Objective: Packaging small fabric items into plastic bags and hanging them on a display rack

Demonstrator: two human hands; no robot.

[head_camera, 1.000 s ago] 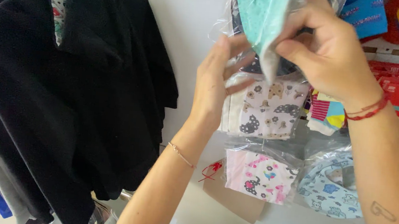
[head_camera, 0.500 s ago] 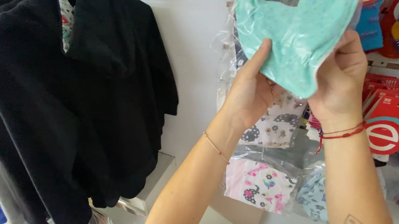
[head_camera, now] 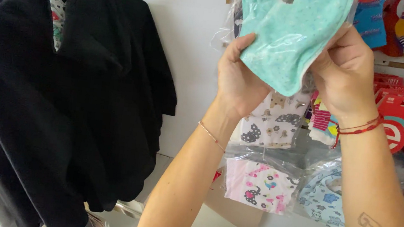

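**A:** Status on the grip?

**B:** Both hands up at the wall display. My left hand (head_camera: 237, 80) clasps the near left edge of the mint-green bagged cloth piece (head_camera: 291, 33), thumb on the front, fingers behind. My right hand (head_camera: 344, 75) pinches its right edge from behind. The packet is off the wall's lower rows, held high, its top running out of view, so I can't tell whether it's on a hook yet.

**A:** How far along?

**B:** My read: packet is picked and spread flat, facing me. Hanging or placing it looks not yet finished. Both hands are loaded.

**A:** Change versus a second ago?

**B:** Then the packet was narrow, bunched between my fingers near the top. Half a second ago it was already opened out broad. Now it sits a bit higher and my hands are wider apart on its edges.

**A:** What's behind?

**B:** Just behind my hands, the animal-print white packet (head_camera: 272, 123); below it the pink printed packet (head_camera: 257, 185) and the blue round packet (head_camera: 324, 199). Black garments (head_camera: 65, 100) hang to the left. Farthest right, red-carded items (head_camera: 399, 115).
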